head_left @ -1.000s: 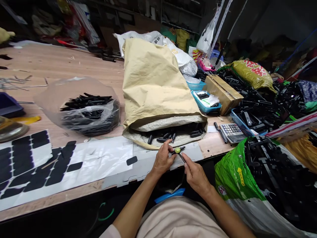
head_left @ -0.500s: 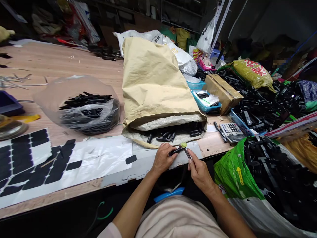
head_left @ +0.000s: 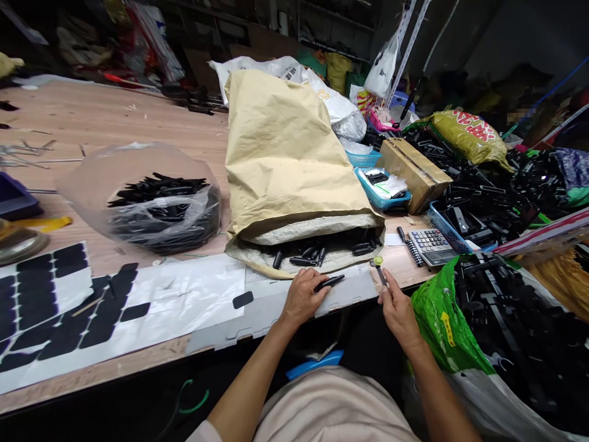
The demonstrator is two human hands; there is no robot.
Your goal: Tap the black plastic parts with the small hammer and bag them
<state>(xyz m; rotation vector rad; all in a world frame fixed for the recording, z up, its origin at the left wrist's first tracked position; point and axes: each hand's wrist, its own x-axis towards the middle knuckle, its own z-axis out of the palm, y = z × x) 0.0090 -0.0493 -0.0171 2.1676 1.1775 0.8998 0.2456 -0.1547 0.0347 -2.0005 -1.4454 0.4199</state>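
Note:
My left hand (head_left: 301, 297) is closed around a slim black plastic piece (head_left: 332, 282), which sticks out to the right over the table edge. My right hand (head_left: 398, 310) grips the thin metal handle of a small hammer (head_left: 381, 274) with a round yellow-green head. The hammer head is up and apart from the black piece. Just beyond my hands, the open mouth of a tan paper sack (head_left: 285, 166) faces me, with several black tube-like parts (head_left: 315, 254) lying inside it. How deep they go is hidden by the sack.
A clear plastic bag of black parts (head_left: 161, 209) stands left of the sack. Black stickers on white sheets (head_left: 69, 307) lie at the front left. On the right are a calculator (head_left: 430, 242), blue baskets (head_left: 383, 195), a cardboard box (head_left: 414, 172) and a green-edged sack (head_left: 442, 313) of black parts.
My right hand has moved the hammer away to the right from the black piece. My left hand stays in place, still holding the piece.

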